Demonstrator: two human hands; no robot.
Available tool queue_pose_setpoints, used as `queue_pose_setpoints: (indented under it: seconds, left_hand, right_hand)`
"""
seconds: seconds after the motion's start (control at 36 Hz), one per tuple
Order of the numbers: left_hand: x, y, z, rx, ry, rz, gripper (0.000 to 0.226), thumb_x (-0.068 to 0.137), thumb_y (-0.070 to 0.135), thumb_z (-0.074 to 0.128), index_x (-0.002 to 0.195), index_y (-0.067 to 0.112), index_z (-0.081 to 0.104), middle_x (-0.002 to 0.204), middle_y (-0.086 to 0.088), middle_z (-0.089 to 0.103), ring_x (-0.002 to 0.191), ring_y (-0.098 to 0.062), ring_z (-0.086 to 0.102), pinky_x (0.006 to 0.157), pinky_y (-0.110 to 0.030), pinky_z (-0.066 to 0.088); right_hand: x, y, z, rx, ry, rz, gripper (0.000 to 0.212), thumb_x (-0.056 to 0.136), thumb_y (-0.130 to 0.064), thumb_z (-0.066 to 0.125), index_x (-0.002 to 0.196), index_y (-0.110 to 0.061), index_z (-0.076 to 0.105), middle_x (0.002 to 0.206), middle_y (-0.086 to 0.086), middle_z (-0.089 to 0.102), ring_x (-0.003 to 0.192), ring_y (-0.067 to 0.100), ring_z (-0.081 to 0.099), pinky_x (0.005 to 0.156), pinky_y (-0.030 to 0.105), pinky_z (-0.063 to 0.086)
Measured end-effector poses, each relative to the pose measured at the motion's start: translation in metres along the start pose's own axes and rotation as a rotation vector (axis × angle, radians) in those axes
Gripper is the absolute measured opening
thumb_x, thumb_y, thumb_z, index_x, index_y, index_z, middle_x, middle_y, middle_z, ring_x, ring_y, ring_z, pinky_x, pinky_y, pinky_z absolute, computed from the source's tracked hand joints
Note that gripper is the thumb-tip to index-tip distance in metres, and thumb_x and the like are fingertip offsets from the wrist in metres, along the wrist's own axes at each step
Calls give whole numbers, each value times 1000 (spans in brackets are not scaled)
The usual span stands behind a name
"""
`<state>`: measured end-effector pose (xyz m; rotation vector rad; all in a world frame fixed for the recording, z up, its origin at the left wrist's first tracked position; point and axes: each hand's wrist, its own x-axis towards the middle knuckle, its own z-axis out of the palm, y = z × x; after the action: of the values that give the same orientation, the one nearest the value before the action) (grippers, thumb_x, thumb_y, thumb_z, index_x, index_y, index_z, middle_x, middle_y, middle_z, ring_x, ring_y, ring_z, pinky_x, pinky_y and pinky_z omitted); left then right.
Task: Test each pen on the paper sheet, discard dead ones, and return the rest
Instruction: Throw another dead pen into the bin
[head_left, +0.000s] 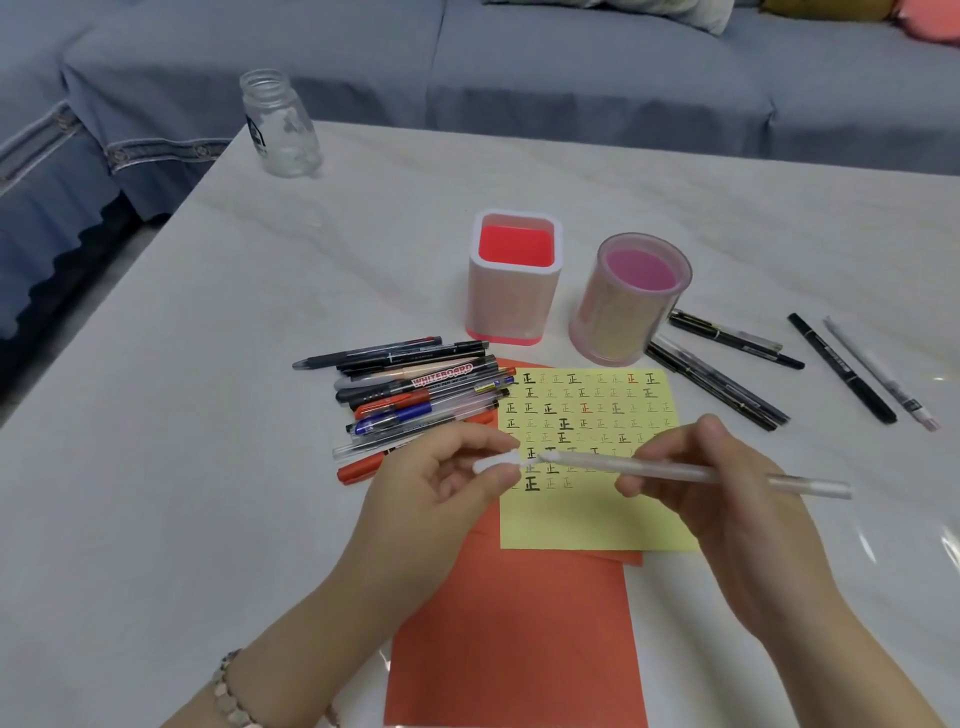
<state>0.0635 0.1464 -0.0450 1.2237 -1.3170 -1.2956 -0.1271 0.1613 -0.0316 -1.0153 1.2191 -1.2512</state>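
**Inspector:** Hands?

**Assistant:** The right hand (727, 499) grips the white pen (675, 470) over the yellow sheet (587, 519). The left hand (441, 483) pinches the cap (496, 462) just off the tip.

**Inspector:** Advice?

**Assistant:** Keep the cap in line with the tip and the barrel steady. The pen pile (415, 395) crowds the sheet's left edge, and the holders (514, 275) stand behind.

Grips a frosted white pen (675, 470) in the right hand (727, 499), tip over the yellow sheet (587, 525). Pinches a white cap (491, 462) in the left hand (441, 488) at the sheet's left edge, near the pen heap (415, 395) left of the sheet.
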Motion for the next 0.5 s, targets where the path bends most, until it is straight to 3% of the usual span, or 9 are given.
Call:
queue_pose_setpoints:
  seconds: [0.19,0.28,0.36,0.42,0.5]
  left_hand:
    - [-5,4,-4,110,-46,98,24,80,11,69,80,35,67,87,11,67,79,-1,61,70,-13,48]
    - [-10,9,-11,199,-65,97,23,84,13,66,79,35,63,78,19,65,71,1,59,64,-9,43]
    - [-16,15,-31,249,-38,120,14,77,26,64,75,40,65,66,18,62,63,2,58,61,-7,40]
    - [-21,20,-50,366,-5,198,14,74,38,60,83,49,60,71,22,62,66,3,57,63,-7,41]
    - [-30,30,-79,649,85,409,12,82,32,52,93,34,55,88,22,57,74,11,53,70,-1,37]
  right_hand:
    - [-1,-2,17,-197,-30,23,35,76,-49,48,65,-28,74,59,2,68,63,4,63,62,7,43]
    - [1,-2,35,-121,-48,0,38,80,-32,43,60,-23,73,50,6,62,48,6,52,53,11,42]
    - [2,-4,57,-71,-95,-15,37,80,-28,43,61,-21,74,48,8,61,44,6,48,50,15,42]
    - [2,-7,76,-68,-136,-15,33,78,-30,47,60,-21,73,48,8,61,43,6,48,49,15,41]
    - [3,-17,109,-6,-144,-7,40,82,-28,45,53,-16,69,43,6,56,41,7,46,45,13,39]
